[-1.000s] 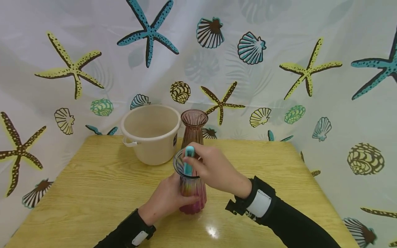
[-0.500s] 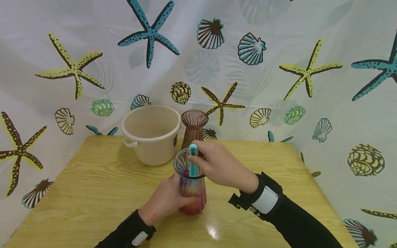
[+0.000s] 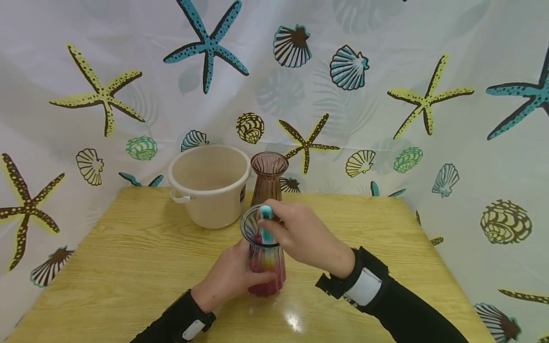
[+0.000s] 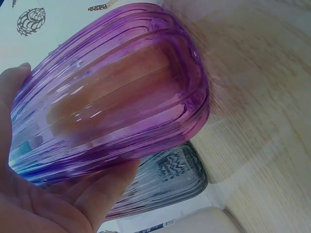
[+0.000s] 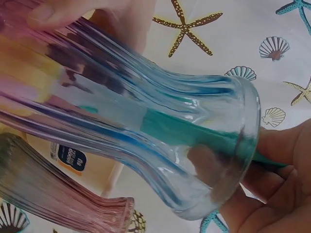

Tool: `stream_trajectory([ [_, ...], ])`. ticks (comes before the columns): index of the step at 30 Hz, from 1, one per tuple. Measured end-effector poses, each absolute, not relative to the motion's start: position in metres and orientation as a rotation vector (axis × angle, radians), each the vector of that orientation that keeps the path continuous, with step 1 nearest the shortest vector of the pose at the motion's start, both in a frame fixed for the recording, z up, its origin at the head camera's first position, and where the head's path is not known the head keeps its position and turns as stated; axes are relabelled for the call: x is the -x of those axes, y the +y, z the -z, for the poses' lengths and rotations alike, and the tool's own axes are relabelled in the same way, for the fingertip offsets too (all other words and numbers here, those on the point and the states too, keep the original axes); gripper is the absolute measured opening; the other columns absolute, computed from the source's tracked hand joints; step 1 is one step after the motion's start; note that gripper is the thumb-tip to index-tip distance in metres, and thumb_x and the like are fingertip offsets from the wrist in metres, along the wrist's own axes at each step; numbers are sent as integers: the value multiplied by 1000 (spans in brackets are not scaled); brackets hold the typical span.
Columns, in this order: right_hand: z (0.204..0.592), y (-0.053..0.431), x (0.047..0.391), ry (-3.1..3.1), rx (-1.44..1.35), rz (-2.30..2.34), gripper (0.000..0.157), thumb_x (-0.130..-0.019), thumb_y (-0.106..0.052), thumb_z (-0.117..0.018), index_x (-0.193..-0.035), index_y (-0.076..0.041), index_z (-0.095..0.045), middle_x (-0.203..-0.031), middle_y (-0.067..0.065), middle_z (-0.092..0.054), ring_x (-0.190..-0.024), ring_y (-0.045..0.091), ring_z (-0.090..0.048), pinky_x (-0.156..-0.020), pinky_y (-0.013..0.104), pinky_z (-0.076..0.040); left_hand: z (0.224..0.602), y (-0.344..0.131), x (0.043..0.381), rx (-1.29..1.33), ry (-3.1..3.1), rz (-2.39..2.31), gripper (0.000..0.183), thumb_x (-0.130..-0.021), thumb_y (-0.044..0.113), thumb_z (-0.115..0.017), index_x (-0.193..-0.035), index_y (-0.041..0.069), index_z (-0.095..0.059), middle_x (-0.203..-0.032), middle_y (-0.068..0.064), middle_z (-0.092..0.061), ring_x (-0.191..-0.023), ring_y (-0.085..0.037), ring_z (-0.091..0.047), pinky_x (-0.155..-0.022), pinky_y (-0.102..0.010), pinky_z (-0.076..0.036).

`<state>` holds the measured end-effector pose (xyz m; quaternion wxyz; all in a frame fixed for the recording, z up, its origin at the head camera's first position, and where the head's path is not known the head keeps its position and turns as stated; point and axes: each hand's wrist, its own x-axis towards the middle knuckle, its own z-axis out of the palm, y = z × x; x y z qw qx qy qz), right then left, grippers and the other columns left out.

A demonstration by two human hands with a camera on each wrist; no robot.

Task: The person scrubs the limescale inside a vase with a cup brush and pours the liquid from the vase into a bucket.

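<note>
A ribbed glass vase (image 3: 268, 262), bluish at the neck and purple-pink toward the base, stands in front of the person. The left hand (image 3: 231, 274) grips its lower body, thumb across the near side. In the left wrist view, its fingers (image 4: 107, 191) curve against the glass. At the mouth, the right hand (image 3: 304, 233) pinches the teal handle of a sponge bottle brush (image 3: 267, 231) between thumb and fingers. Most of the handle reaches down inside the neck in the right wrist view. An orange-brown sponge head (image 4: 116, 92) shows through the glass near the bottom.
Right behind the held vase stands a second ribbed vase (image 3: 269, 178), pinkish at the top. A cream bucket (image 3: 214, 207) with a side handle is at its left. All rest on a wooden table (image 3: 141, 257), before a curtain (image 3: 364, 114) printed with starfish and shells.
The right hand and brush first shifted slightly right and up, then sank a little deeper into the vase. The left hand and vase have hardly moved.
</note>
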<state>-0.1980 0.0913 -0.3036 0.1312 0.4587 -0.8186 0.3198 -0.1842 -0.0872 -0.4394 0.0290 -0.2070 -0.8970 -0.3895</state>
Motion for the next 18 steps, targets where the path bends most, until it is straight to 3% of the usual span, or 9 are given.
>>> stream_trajectory([
  [11,310,93,205,-2302,-1356,-1131,14,-95,-11,-59,-83,-12,-51,-67,-2,-47,-56,5,-40,-48,23,-37,438,-86,185,616,-2817,1145,102,-69,62,-73,-146,25,-17,-125,-1,-55,-108,-10,-51,-91,-41,-49],
  [18,308,96,207,-2400,-1296,-1190,14,-96,-15,-58,-84,-12,-53,-69,-1,-45,-56,10,-42,-49,24,-38,438,-87,185,589,-2837,1160,101,-68,62,-73,-144,27,-18,-123,0,-55,-106,-10,-52,-91,-41,-49],
])
